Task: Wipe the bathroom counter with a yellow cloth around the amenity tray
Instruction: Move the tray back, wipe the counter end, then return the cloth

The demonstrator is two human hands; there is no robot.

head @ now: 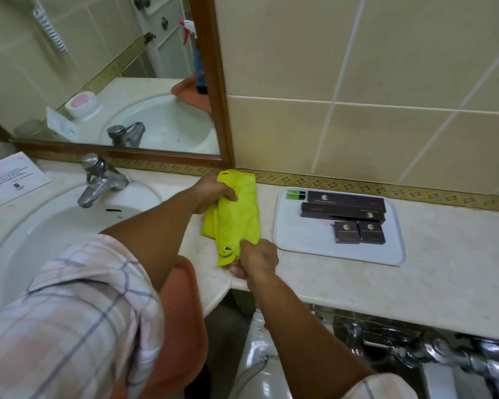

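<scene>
A yellow cloth (pixel 236 217) lies bunched lengthwise on the pale marble counter (pixel 429 277), between the sink and the tray. My left hand (pixel 211 194) grips its far end near the wall. My right hand (pixel 257 260) pinches its near end at the counter's front edge. The white amenity tray (pixel 306 240) sits just right of the cloth, apart from it. It carries several dark boxes (pixel 346 208) and a small green item (pixel 295 194).
A white sink (pixel 41 226) with a chrome faucet (pixel 98 180) is to the left. A printed card (pixel 12 180) stands at the far left. A wood-framed mirror (pixel 216 82) hangs behind. An orange cloth (pixel 185 326) hangs at my waist. Toilet and chrome pipes sit below the counter.
</scene>
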